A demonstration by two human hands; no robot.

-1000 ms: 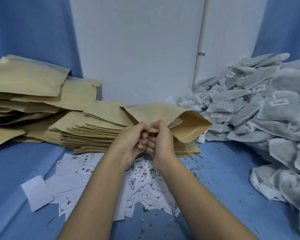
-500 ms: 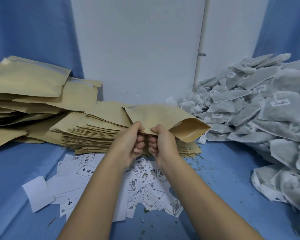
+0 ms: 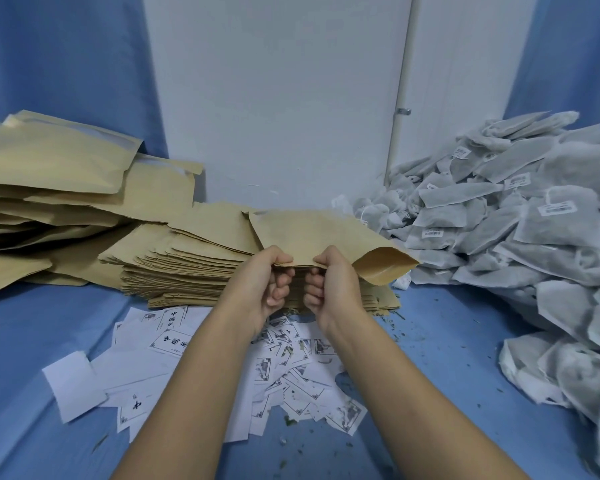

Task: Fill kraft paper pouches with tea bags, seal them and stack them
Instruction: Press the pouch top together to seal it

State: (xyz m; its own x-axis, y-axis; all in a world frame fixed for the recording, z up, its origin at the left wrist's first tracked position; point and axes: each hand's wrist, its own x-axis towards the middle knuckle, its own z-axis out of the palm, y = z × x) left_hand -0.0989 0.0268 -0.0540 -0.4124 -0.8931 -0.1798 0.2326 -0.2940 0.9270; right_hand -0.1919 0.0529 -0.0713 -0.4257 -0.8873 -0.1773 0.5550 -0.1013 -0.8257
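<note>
Your hands have slid apart along the near edge of the flat tan kraft paper pouch (image 3: 321, 233); a gap now shows between the knuckles.

Your left hand (image 3: 267, 280) and right hand (image 3: 329, 284) each pinch that edge, thumb on top and fingers curled beneath. You hold the pouch just above the stack of empty tan pouches (image 3: 187, 268), long axis left to right. Its stiff, matte mouth gapes rightward at the heap of soft grey mesh tea bags (image 3: 499, 220), so your right hand is the nearer one to reach them.
</note>
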